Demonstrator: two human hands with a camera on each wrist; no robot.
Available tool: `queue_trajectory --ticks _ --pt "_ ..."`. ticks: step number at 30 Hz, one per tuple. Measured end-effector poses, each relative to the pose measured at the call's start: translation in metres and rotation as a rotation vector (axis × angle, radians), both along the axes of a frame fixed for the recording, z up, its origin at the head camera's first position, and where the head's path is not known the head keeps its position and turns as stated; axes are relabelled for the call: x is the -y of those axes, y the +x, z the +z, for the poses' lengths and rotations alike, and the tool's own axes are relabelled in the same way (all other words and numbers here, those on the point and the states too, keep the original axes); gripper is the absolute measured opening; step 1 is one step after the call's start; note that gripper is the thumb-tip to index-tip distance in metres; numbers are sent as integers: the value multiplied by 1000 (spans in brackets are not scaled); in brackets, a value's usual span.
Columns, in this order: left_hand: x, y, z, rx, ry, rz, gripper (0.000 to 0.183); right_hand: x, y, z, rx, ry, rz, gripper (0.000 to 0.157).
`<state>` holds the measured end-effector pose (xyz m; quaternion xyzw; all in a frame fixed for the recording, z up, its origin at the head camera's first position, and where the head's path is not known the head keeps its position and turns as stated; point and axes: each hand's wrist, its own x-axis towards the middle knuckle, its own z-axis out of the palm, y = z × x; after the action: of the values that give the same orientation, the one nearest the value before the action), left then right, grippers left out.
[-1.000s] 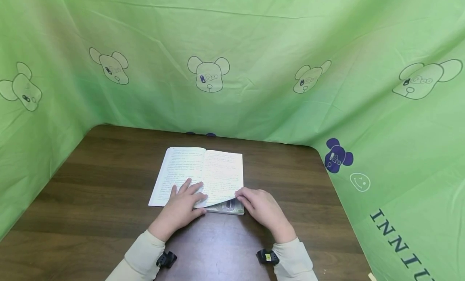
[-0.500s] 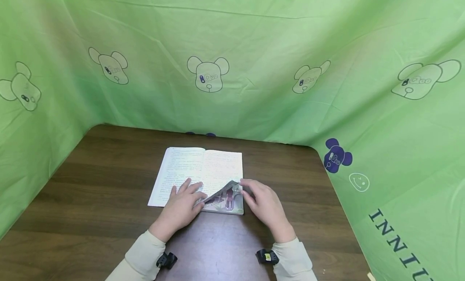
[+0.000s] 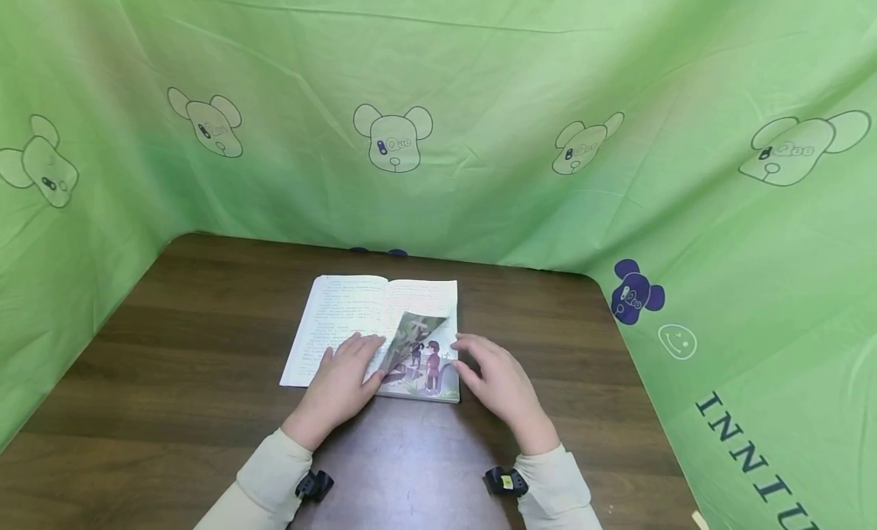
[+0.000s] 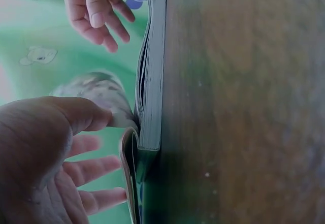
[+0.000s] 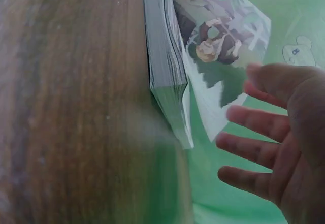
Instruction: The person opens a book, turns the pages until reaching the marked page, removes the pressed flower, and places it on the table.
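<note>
A: Where is the book [image 3: 342, 309] found?

B: It is laid open on the table [image 3: 205, 347], text being shown on the left half and along the top of the right.

A: And what is seen of the page [image 3: 409, 336]?

B: On the right half, its lower corner is lifted and bent over towards the fold, so that a greenish picture is shown on its underside. Beneath it, a drawing [image 3: 433, 368] of figures is uncovered.

A: How is the left hand [image 3: 342, 378] placed?

B: It is rested low on the book near the fold, fingers stretched out and nothing gripped. Its thumb is set against the foot of the bent page.

A: Is anything held by the right hand [image 3: 500, 381]?

B: Nothing. It is held at the book's right edge, fingers parted and slightly bent, thumb well clear of them. Whether the edge is touched by a fingertip cannot be told.

A: What is hung behind?

B: A green curtain [image 3: 479, 65], by which the table is bordered; bear heads are printed on it.
</note>
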<state>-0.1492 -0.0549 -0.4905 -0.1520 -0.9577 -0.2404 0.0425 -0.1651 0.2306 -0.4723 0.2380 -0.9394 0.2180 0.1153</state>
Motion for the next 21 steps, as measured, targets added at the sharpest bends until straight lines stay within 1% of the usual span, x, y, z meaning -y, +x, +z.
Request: queue_trajectory --ticks 5,8,12,15,18,21 --pt "-1 -2 3 -53 29 22 73 6 -1 3 78 58 130 29" --pt "0 -4 3 -76 57 28 80 9 -1 1 124 99 182 32" --pt "3 -7 5 -88 111 47 90 13 0 0 175 152 194 41" --pt "4 -7 7 -96 145 88 103 15 1 0 201 193 186 50" --pt "4 -7 8 -120 154 132 115 16 1 1 217 220 175 59" --pt "4 -7 9 -144 128 161 119 16 2 1 223 226 169 64"
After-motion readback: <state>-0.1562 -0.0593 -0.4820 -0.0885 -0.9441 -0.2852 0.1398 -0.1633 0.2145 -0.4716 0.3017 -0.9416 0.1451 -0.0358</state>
